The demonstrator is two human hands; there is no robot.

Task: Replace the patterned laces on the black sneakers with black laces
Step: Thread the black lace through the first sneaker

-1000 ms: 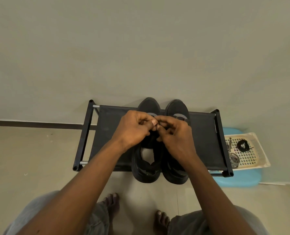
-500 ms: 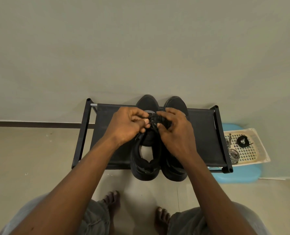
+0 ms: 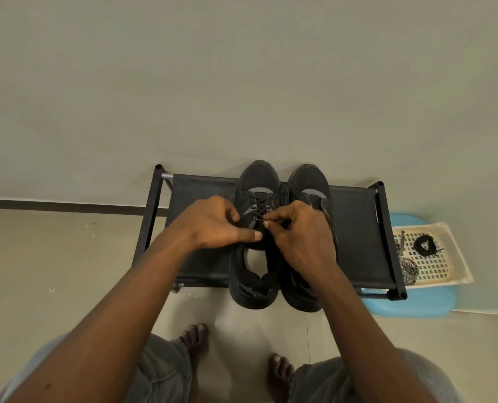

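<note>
Two black sneakers stand side by side on a black shoe rack (image 3: 355, 228), toes toward the wall. The left sneaker (image 3: 255, 274) carries a black lace (image 3: 260, 205) crossed through its upper eyelets. My left hand (image 3: 213, 225) grips that sneaker's left flank, thumb stretched across the tongue. My right hand (image 3: 298, 232) pinches the end of the black lace just right of the eyelets and hides much of the right sneaker (image 3: 309, 181). A coiled spare black lace (image 3: 424, 246) and the patterned laces (image 3: 407, 266) lie in a cream basket.
The cream perforated basket (image 3: 457, 257) sits on a blue stool (image 3: 410, 306) right of the rack. The rack stands against a pale wall on a tiled floor. My bare feet (image 3: 195, 341) and knees are below the rack's front edge.
My hands have moved apart and slightly toward me, uncovering the laced eyelets of the left sneaker. The right hand now pulls the lace end to the right. The camera has tilted a little.
</note>
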